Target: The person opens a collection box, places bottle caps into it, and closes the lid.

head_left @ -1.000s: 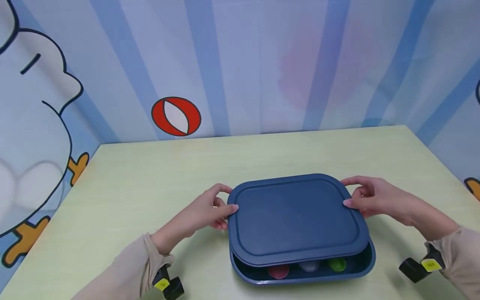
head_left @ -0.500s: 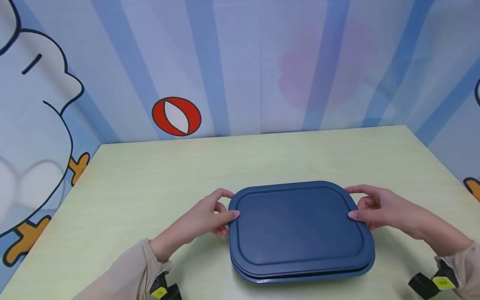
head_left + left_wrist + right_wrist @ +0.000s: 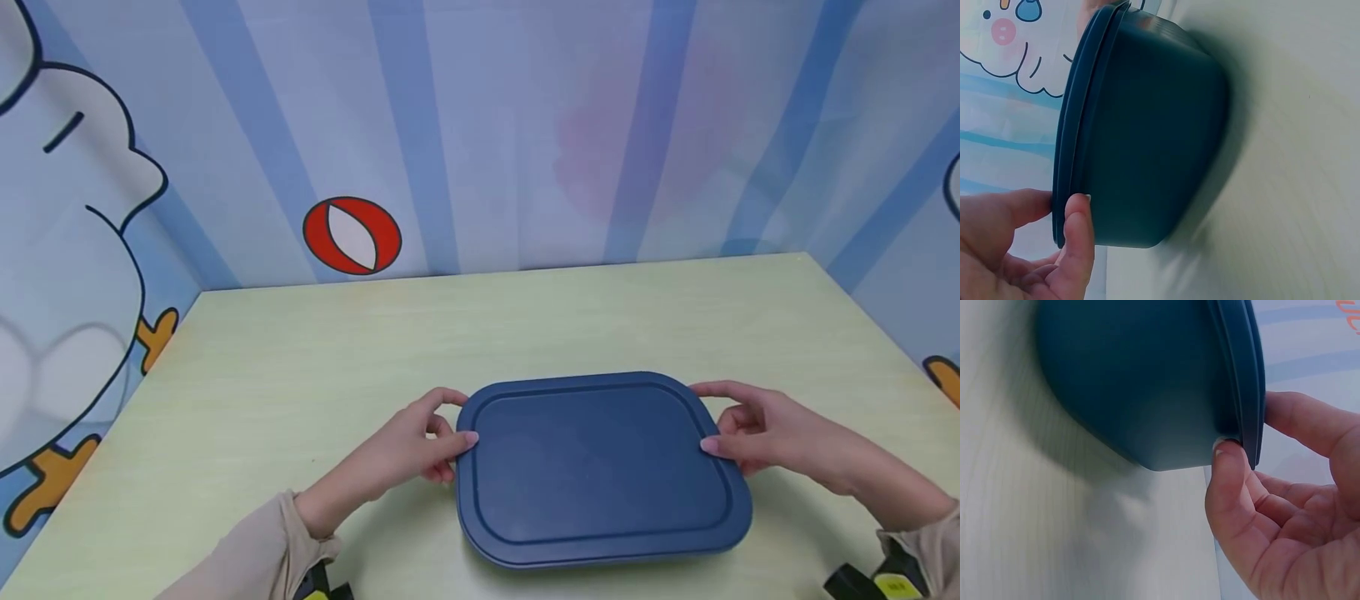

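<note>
A dark blue lid (image 3: 600,467) lies over the whole top of a matching rectangular box (image 3: 1147,131) that stands on the table. My left hand (image 3: 412,446) pinches the lid's left edge, thumb on top and a finger under the rim. At the opposite end, my right hand (image 3: 783,442) pinches the right edge in the same way. Both wrist views show the lid's rim meeting the top of the box's wall. Whatever lies inside the box is hidden by the lid.
The pale wooden table (image 3: 337,350) stretches back and to both sides of the box. A blue striped backdrop (image 3: 480,142) printed with cartoon figures stands along its rear and sides. Dark wrist cameras (image 3: 873,583) sit at my sleeves.
Both hands have lowered the lid and drawn it nearer. Its front edge came down over the gap, covering the red, clear and green round things that showed in the box.
</note>
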Demonstrator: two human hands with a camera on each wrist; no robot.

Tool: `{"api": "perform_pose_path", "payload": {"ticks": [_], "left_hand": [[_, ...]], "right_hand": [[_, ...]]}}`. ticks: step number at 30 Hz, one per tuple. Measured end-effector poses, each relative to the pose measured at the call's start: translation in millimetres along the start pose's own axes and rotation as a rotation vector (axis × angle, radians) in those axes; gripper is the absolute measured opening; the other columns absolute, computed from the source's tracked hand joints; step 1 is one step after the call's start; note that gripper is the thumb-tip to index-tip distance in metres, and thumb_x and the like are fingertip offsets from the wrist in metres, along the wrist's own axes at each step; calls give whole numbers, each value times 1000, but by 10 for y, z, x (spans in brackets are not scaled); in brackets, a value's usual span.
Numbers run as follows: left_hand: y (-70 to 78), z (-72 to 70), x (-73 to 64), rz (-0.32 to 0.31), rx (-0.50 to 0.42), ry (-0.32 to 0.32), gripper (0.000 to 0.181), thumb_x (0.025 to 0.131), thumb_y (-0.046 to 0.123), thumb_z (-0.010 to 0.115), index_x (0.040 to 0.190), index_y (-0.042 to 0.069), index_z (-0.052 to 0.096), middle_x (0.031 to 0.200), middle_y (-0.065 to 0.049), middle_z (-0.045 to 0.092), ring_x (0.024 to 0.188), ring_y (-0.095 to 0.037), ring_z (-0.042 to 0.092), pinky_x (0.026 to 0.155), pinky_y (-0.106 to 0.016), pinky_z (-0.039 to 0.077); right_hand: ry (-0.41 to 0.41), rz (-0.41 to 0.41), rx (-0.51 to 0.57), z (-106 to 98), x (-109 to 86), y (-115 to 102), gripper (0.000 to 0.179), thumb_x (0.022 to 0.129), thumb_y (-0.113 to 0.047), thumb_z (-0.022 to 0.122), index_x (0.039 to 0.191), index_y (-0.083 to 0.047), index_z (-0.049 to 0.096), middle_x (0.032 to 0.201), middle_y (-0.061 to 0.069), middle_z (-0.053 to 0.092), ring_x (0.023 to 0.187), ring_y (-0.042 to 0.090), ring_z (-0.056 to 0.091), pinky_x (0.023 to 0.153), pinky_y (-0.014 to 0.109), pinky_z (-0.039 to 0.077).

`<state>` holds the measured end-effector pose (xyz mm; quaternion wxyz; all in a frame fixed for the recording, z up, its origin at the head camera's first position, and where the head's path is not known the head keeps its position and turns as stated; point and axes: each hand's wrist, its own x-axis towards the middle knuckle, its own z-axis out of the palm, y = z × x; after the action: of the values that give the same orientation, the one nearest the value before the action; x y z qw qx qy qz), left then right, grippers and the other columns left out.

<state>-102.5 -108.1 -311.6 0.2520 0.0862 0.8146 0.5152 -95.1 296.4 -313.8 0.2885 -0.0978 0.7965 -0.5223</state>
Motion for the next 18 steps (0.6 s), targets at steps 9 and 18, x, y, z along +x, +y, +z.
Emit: {"api": "perform_pose_path", "payload": {"ticks": [9,18], "left_hand": [[168,-70,-38,182,399,116,63,91,33,60,142,9,33,115,-12,55,105,-24,55,84,-39,49],[353,430,-114,439,856,192,84,86,59,51,149,13,20,154,-18,3,141,-34,-4,104,-64,16]], "right_hand": [[155,-88,-282,12,1,-96,69,93,-23,57,146,1,18,112,21,55,99,33,56,75,47,51],[404,-544,-844,491,96,-321,77,85,-34,67,148,-20,26,153,12,18,139,38,7,90,71,20]]}}
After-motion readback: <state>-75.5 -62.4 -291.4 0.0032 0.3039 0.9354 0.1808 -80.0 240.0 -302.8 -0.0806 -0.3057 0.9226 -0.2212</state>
